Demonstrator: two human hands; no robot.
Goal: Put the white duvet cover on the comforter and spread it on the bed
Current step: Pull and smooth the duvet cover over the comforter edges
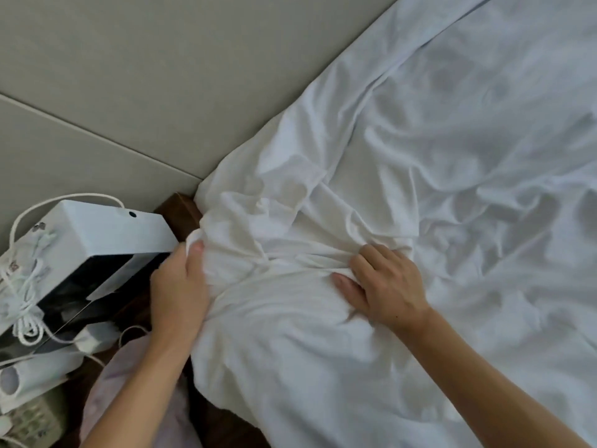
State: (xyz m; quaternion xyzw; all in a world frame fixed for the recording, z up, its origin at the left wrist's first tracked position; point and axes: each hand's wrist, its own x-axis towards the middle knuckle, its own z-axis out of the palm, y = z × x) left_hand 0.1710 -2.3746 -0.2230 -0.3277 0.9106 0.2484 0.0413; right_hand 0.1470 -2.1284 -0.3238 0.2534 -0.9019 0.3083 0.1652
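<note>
The white duvet cover [436,176] lies wrinkled over the bed, filling the right and middle of the view, its corner bunched near the headboard. My left hand [181,279] pinches that corner at the bed's left edge, thumb on top of the cloth. My right hand [384,282] grips a raised fold of the cover a little to the right, fingers curled into the fabric. I cannot tell the comforter apart from the cover; darker patches show through the cloth on the right.
A grey padded headboard [145,76] runs across the top left. A dark wooden nightstand [179,210] beside the bed holds a white box [106,227], white cables [26,305] and a phone [32,421]. Pale lilac clothing [129,383] shows below.
</note>
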